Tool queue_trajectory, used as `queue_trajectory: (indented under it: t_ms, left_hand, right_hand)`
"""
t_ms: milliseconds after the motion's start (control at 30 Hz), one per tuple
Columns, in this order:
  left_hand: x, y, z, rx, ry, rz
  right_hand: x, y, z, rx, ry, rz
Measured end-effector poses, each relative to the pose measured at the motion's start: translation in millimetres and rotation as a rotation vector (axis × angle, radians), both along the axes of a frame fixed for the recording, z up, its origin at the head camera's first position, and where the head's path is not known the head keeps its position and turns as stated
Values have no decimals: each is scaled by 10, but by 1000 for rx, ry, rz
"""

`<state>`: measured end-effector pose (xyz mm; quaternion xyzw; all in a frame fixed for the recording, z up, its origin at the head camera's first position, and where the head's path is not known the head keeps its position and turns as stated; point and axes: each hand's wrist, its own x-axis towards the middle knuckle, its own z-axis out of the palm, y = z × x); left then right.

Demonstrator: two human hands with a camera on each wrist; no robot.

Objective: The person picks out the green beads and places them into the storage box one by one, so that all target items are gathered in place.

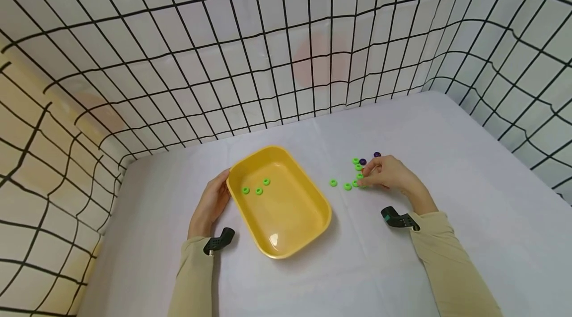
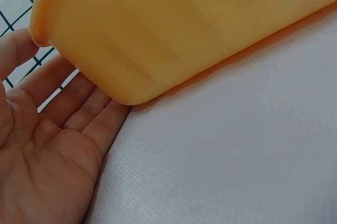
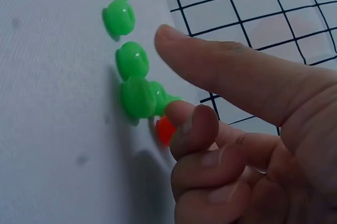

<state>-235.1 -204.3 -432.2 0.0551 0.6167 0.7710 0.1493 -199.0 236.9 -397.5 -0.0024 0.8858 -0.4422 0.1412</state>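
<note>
A yellow plastic tray (image 1: 292, 217) stands on the white cloth with three small green rings (image 1: 259, 191) inside. My left hand (image 1: 214, 202) rests against its far-left corner; in the left wrist view its extended fingers (image 2: 71, 95) touch the outer wall below the rim. To the tray's right, my right hand (image 1: 389, 175) is over a cluster of green rings (image 1: 347, 186). In the right wrist view its thumb (image 3: 221, 68) stands apart from the bent index finger, with nothing visible pinched between them. A red-orange piece (image 3: 166, 130) is partly hidden by the fingers.
Two dark purple rings (image 1: 363, 162) lie just beyond the right hand. A black wire grid (image 1: 286, 58) surrounds the white-covered table (image 1: 348, 267) at the back and sides. Each wrist carries a black camera mount (image 1: 219, 241).
</note>
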Motion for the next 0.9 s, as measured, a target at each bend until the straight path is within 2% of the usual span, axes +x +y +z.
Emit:
queue_trajectory:
  t_ms: [267,467,900]
  left_hand:
    - [13,-14,16,19,21,-4]
    - [36,6,-15,7,15,-18]
    - [30,4,-5,-5,9,11]
  right_hand:
    - [-8,21,-2,51,9,34]
    - [21,35,-44,90,7,20]
    - [0,40,-40,80,39,0]
